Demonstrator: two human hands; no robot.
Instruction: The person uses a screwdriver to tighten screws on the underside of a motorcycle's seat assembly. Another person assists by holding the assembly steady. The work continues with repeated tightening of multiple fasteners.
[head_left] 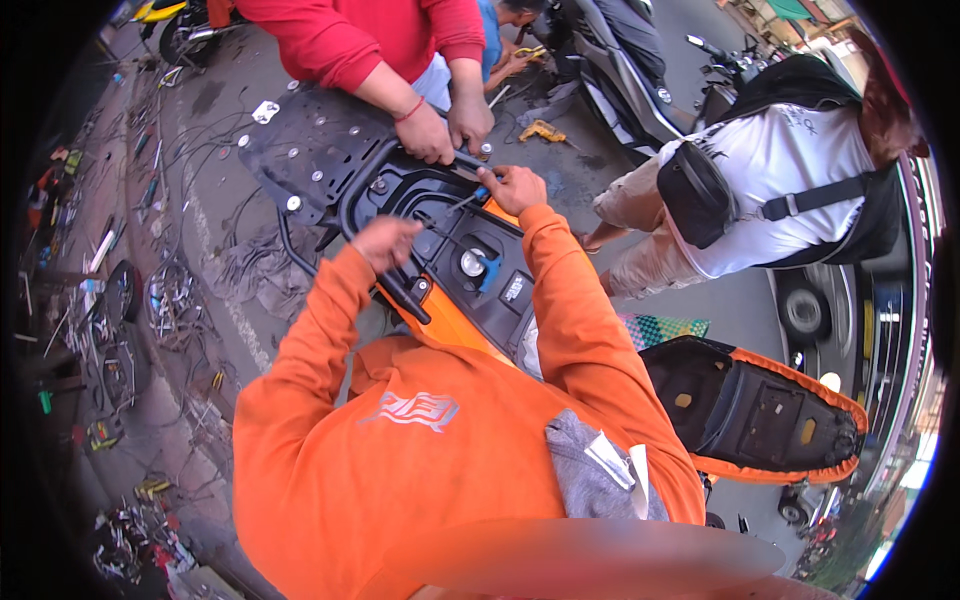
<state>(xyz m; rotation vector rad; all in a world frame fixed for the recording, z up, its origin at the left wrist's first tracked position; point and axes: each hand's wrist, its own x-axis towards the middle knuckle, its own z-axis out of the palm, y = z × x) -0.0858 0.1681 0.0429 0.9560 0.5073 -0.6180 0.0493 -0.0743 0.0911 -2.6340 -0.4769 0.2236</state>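
Note:
A motorcycle's rear section lies in front of me, with orange side panels [450,322], a black tubular grab rail [352,208] and a silver round cap [471,263]. My right hand [518,190] is closed round a blue-handled screwdriver [481,193], its shaft slanting down-left over the black under-seat bay. My left hand [386,243] hovers over the near side of the rail, slightly blurred, fingers drawn together; what they hold, if anything, I cannot make out. Beside the cap lies a blue item [490,273]. Across from me, a co-worker's hands [426,136] rest on the rail.
A black rack plate [300,165] extends from the tail. The detached orange-edged seat [770,410] lies upside down at right. A person in a white shirt [800,185] stands there, near a parked scooter [620,80]. A yellow drill [542,131], rags [265,270], cables and tools lie on the ground.

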